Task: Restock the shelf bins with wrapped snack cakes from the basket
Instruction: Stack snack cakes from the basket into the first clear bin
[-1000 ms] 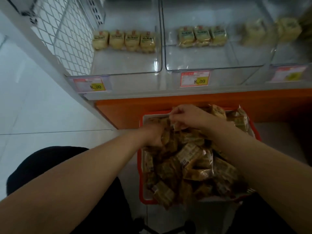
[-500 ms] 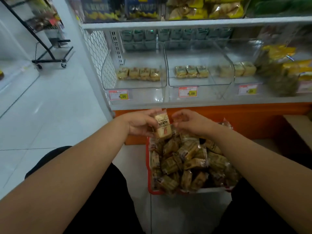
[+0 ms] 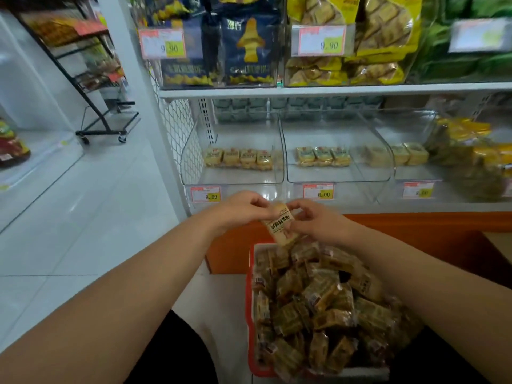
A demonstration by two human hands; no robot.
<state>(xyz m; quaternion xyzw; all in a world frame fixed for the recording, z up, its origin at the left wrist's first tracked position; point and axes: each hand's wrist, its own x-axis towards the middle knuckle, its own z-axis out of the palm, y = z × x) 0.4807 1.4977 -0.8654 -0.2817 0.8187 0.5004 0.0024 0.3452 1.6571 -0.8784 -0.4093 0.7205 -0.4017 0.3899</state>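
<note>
One wrapped snack cake [image 3: 279, 224] is held above the far end of the basket [image 3: 250, 300], tilted, with its printed face toward the camera. The left hand [image 3: 241, 207] pinches the upper left corner of the wrapper between thumb and fingers; the right hand [image 3: 313, 220] pinches the right edge, fingers curled onto the wrapper. The red basket sits on the floor directly below the hands, in front of the orange shelf base [image 3: 415, 234], and is heaped with further wrapped cakes [image 3: 318, 309]. Beyond the hands, three clear shelf bins stand side by side on the lower shelf. The left bin [image 3: 235, 178] contains a row of four pale cakes [image 3: 239, 157] at its rear. The middle bin [image 3: 332, 177] contains three [image 3: 322, 156]. The right bin [image 3: 388, 145] contains pale blocks; their count cannot be determined. A price label [image 3: 205, 194] is mounted below each bin. The upper shelf [image 3: 332, 90] carries bagged snacks [image 3: 246, 48].
</note>
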